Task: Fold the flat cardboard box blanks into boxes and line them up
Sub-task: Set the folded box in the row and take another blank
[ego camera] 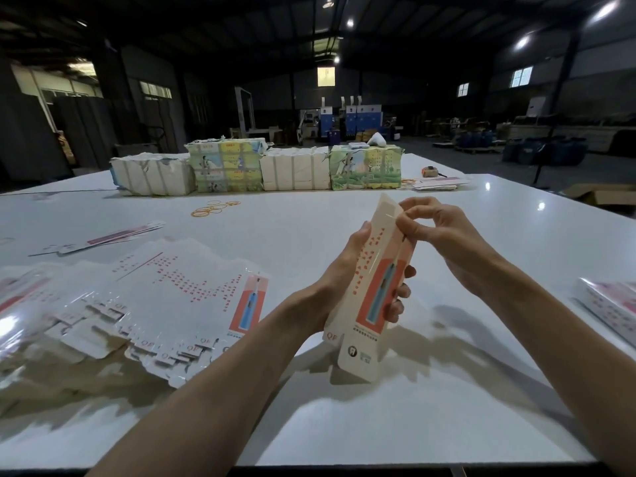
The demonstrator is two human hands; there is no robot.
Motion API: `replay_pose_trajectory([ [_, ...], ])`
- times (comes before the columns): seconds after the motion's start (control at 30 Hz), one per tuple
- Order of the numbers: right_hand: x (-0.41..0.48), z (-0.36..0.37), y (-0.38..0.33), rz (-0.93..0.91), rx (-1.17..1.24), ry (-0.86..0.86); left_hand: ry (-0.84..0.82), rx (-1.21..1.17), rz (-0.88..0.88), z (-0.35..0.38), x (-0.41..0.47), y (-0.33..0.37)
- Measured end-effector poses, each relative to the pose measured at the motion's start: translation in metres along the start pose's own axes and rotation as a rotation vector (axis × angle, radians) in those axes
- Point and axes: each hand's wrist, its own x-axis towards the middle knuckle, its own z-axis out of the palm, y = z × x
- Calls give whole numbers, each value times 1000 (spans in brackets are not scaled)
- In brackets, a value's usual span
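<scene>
I hold one long, narrow box (370,287) of cream and orange card, tilted upright above the white table (344,425). My left hand (347,266) grips its middle, thumb on the near side and fingertips showing past the right edge. My right hand (437,228) pinches the box's upper right edge, just below the open top flap. The bottom flap hangs open near the table. A fanned pile of flat blanks (165,304) lies to the left.
Several wrapped bundles (254,166) stand in a row across the far side of the table. Rubber bands (215,207) lie in front of them. More flat blanks lie at far left (103,237), at far right (437,183), and a stack at the right edge (612,304).
</scene>
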Motion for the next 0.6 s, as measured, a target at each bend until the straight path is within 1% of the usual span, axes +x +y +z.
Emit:
replay_pose_trajectory([
  [0.07, -1, -2, -2, 21, 77, -19, -58, -8, -8, -1, -1, 0],
  [0.13, -2, -2, -3, 32, 144, -36, -76, -26, -12, -1, -1, 1],
  [0.17, -2, -2, -3, 36, 174, -45, -62, -37, -21, 0, 0, 2],
  [0.27, 0, -2, -2, 32, 258, -56, 77, -55, -41, 0, 4, 3],
  [0.33, 2, 1, 0, 12, 274, -29, 96, -81, -32, 1, 5, 3],
  [0.47, 0, 17, 6, -19, 304, 5, 69, -242, 46, 2, 2, -2],
  [0.53, -2, 25, 9, 5, 346, -17, 57, -361, 107, -1, 2, -1],
  [0.6, -5, 32, 14, 0, 338, -54, 58, -442, 137, -4, 2, -2],
])
